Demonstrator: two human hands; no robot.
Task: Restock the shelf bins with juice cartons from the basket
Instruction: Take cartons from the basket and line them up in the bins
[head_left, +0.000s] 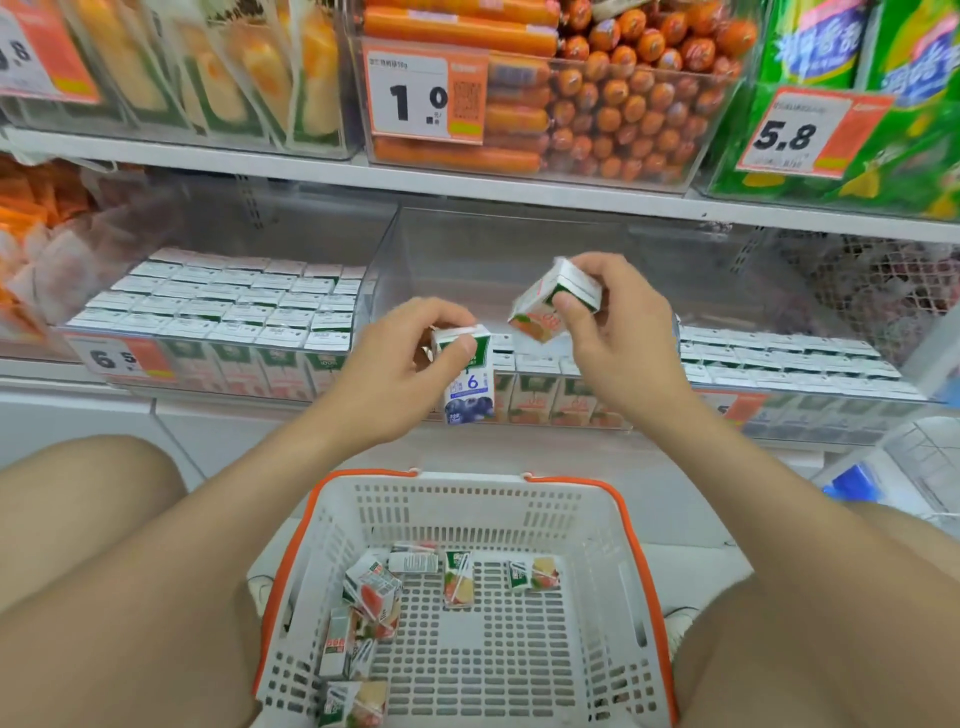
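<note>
Blueberry carton (469, 387) upright, peach carton (540, 312) tilted, above basket (467, 482)

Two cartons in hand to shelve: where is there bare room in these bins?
The middle bin is bare behind its front cartons, between the side walls. The left bin is packed row on row. The basket floor is bare right of its loose cartons.

White steel shelf board (467, 183) spanning the view, carrying a clear tub of orange sausages (623, 104) with price tag "1.0" (415, 98), wrapped cakes (249, 67) at left and green packets (831, 47) tagged "5.8" (795, 135) at right. Slotted upright (253, 205) behind; netted goods (883, 280) far right; pale floor (691, 509) below. Lighting bright and even.
</note>
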